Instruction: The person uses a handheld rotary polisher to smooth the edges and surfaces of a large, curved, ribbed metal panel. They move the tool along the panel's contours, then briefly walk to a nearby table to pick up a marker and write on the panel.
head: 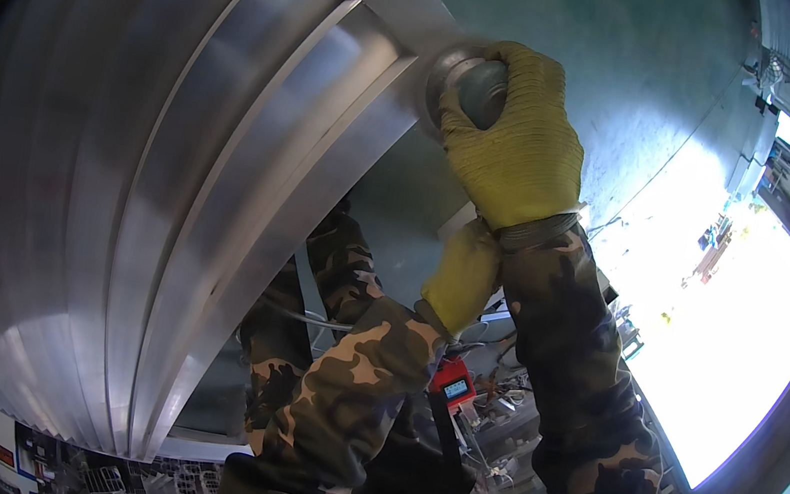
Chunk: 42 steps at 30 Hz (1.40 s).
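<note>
In a yellow ribbed work glove, my right hand (520, 139) grips the rounded head of a power tool (483, 93), which looks like a grinder or sander. The tool's round rim rests at the corner of a ribbed metal panel (294, 104), by its pale edge. Lower down, my left hand (464, 276), also gloved in yellow, is bent behind my right wrist; its fingers and whatever it may hold are hidden. Both arms wear camouflage sleeves.
A red device with a small display (453, 382) sits below my left hand, among cables and clutter. Metal racks or grids (180, 486) lie at the bottom left. A large bright doorway (738, 341) opens at the right. My camouflage-clad legs show beside the panel.
</note>
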{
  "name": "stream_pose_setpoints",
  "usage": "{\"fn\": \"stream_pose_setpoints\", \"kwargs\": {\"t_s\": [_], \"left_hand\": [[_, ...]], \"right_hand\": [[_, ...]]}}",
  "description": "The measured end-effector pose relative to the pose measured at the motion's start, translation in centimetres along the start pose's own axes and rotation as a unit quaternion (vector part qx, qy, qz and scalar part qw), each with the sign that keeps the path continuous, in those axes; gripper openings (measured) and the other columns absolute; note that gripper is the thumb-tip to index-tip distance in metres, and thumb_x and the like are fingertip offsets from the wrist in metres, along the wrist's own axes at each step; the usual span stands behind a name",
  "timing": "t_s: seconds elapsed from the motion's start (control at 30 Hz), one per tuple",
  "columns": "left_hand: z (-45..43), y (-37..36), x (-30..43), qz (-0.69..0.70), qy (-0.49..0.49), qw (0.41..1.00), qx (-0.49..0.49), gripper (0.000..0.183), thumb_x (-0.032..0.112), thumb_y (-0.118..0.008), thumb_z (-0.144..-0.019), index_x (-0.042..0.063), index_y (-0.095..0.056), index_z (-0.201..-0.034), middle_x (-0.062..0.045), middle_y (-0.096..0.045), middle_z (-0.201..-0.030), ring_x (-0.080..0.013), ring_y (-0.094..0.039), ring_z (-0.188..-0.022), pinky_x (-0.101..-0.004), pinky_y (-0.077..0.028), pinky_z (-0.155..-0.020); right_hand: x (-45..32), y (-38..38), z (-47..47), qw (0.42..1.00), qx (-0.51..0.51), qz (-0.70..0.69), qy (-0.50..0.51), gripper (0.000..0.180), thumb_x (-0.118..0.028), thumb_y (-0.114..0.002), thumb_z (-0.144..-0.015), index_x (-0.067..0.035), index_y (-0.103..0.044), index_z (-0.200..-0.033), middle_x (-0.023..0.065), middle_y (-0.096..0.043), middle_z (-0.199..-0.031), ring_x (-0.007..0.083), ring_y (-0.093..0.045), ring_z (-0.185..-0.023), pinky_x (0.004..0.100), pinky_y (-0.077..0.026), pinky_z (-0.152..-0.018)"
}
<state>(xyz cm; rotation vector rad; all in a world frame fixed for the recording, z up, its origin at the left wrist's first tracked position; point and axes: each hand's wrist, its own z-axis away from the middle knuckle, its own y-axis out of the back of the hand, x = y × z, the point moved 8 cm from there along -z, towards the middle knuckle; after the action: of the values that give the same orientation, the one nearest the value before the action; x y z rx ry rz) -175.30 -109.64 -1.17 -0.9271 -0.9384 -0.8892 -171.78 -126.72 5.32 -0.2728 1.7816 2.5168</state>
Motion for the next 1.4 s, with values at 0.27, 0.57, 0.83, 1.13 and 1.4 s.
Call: {"fn": "stream_pose_setpoints", "kwargs": {"t_s": [0.27,0.57,0.83,1.13,1.4], "left_hand": [[0.4,-0.7,0.6,0.049,0.074,0.991,-0.103,0.027,0.021,-0.060,-0.101,-0.003,-0.064,-0.114,-0.020,-0.068,-0.094,-0.0328,-0.067,-0.077,-0.0431,-0.056,-0.069],[1.7,-1.1,-2.2,0.040,0.087,0.993,-0.062,0.029,0.011,-0.066,-0.093,-0.002,-0.062,-0.118,-0.019,-0.069,-0.093,-0.0385,-0.066,-0.075,-0.0450,-0.054,-0.066],[1.3,-0.2,-1.1,0.261,0.329,0.904,-0.084,0.037,0.031,-0.048,-0.109,-0.002,-0.065,-0.110,-0.015,-0.065,-0.076,-0.0293,-0.064,-0.067,-0.0405,-0.050,-0.061],[2.6,1.5,0.0,0.000,0.128,0.991,-0.048,0.041,0.037,-0.045,-0.111,0.001,-0.062,-0.103,-0.018,-0.063,-0.079,-0.0351,-0.060,-0.068,-0.0464,-0.047,-0.064],[3.5,-0.2,-1.6,0.224,0.355,0.907,-0.014,0.048,0.045,-0.046,-0.111,0.002,-0.062,-0.099,-0.005,-0.057,-0.070,-0.0188,-0.052,-0.063,-0.0396,-0.041,-0.058]], "right_hand": [[0.1,0.3,0.0,0.999,-0.032,0.014,-0.011,0.055,-0.030,-0.081,-0.086,-0.013,-0.059,-0.134,0.0130,-0.059,-0.134,0.0379,-0.072,-0.108,0.0470,-0.062,-0.091],[-0.7,0.3,-0.3,1.000,-0.008,0.016,0.020,0.053,-0.031,-0.081,-0.087,-0.012,-0.060,-0.131,0.0129,-0.060,-0.132,0.0369,-0.072,-0.109,0.0467,-0.061,-0.091],[0.2,-0.3,0.1,0.999,-0.006,-0.031,-0.010,0.049,-0.035,-0.080,-0.089,-0.012,-0.062,-0.128,0.0130,-0.063,-0.128,0.0360,-0.072,-0.109,0.0441,-0.061,-0.091],[0.1,-1.1,2.0,0.994,-0.014,-0.106,0.004,0.044,-0.035,-0.079,-0.091,-0.011,-0.063,-0.125,0.0139,-0.064,-0.127,0.0366,-0.073,-0.105,0.0423,-0.062,-0.089],[-0.3,-0.5,1.1,0.993,0.004,-0.117,0.017,0.043,-0.035,-0.079,-0.091,-0.010,-0.063,-0.122,0.0144,-0.064,-0.125,0.0374,-0.073,-0.102,0.0430,-0.062,-0.087]]}}
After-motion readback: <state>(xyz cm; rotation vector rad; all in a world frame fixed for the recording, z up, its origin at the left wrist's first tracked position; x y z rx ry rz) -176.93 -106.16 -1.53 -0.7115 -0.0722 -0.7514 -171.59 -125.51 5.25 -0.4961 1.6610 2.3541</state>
